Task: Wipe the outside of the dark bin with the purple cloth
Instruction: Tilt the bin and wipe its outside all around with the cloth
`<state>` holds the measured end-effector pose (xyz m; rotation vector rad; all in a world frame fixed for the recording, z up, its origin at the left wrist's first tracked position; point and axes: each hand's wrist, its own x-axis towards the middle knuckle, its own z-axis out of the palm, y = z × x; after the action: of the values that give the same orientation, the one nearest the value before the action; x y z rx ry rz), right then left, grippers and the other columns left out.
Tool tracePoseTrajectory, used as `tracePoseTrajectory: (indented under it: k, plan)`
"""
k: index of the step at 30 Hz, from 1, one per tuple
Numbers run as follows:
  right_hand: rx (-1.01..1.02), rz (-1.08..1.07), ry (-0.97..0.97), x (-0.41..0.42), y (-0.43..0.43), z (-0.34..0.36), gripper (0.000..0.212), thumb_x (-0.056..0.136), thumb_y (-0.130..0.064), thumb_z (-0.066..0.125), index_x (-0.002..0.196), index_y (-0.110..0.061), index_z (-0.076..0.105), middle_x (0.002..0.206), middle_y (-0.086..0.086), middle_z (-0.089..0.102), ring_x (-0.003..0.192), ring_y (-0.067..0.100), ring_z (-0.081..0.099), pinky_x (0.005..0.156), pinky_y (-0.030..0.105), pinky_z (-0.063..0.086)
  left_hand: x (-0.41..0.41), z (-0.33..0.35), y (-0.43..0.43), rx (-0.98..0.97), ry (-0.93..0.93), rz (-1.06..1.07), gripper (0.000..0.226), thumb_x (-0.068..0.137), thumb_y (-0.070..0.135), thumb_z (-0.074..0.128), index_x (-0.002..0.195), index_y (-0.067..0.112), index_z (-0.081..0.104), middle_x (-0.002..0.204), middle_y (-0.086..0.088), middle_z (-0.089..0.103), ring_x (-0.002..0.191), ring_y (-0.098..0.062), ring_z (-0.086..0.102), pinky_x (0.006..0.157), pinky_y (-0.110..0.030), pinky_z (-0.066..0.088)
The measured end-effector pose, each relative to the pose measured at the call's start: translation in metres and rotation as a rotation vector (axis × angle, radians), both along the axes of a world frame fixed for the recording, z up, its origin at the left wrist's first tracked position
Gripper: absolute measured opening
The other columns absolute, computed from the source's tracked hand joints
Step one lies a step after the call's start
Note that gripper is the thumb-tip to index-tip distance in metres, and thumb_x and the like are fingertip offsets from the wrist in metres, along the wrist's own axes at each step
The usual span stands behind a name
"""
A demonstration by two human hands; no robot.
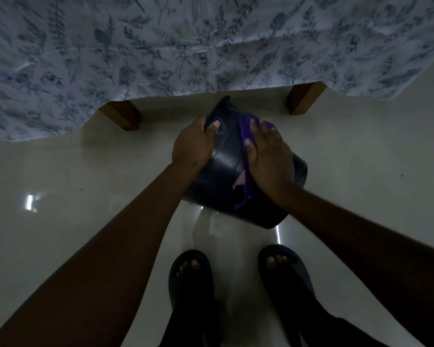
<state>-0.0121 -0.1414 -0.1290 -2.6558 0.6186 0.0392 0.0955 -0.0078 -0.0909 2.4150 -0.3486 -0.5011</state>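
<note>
A dark glossy bin (226, 169) lies tipped on its side on the pale floor, just ahead of my feet. My left hand (194, 144) grips its far upper edge, thumb pressed on the bin's side. The purple cloth (246, 176) drapes down the bin's side, and my right hand (268, 156) lies flat on top of it, pressing it to the bin. A strand of the cloth hangs out below my palm. The bin's right side is hidden by my right hand and arm.
A bed covered by a leaf-patterned sheet (161, 46) spans the far side, with two wooden legs (122, 116) (305, 97) showing. The floor (85, 171) is shiny pale tile. My feet in dark sandals (191, 276) (283, 269) stand right behind the bin.
</note>
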Motion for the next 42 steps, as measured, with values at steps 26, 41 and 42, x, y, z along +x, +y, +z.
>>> tracePoseTrajectory:
  k: [26,41,42]
  plan:
    - [0.071,0.091,-0.024,-0.009,0.014,0.004,0.054,0.099,-0.036,0.031,0.15,-0.019,0.026,0.156,0.006,0.032,0.143,0.027,0.029,0.116,0.043,0.025,-0.042,0.003,0.033,-0.089,0.019,0.069,0.027,0.102,0.035,0.037,0.101,0.014,0.054,0.092,0.001,0.059,0.08,-0.015,0.056,0.058,-0.011,0.036]
    - [0.269,-0.02,0.101,0.038,-0.019,-0.007,0.056,0.095,-0.052,0.024,0.143,-0.027,0.039,0.141,0.004,0.052,0.125,0.025,0.052,0.104,0.044,0.04,-0.041,0.0,0.027,-0.077,0.0,0.08,0.031,0.104,0.031,0.034,0.111,0.008,0.053,0.093,-0.005,0.061,0.083,-0.024,0.06,0.068,-0.03,0.044]
    - [0.311,-0.029,0.134,0.043,-0.022,-0.007,0.056,0.095,-0.053,0.024,0.144,-0.028,0.038,0.143,0.003,0.05,0.126,0.026,0.051,0.105,0.045,0.039,-0.041,0.0,0.028,-0.086,0.003,0.082,0.032,0.103,0.032,0.034,0.109,0.007,0.053,0.094,-0.009,0.063,0.084,-0.027,0.061,0.069,-0.034,0.048]
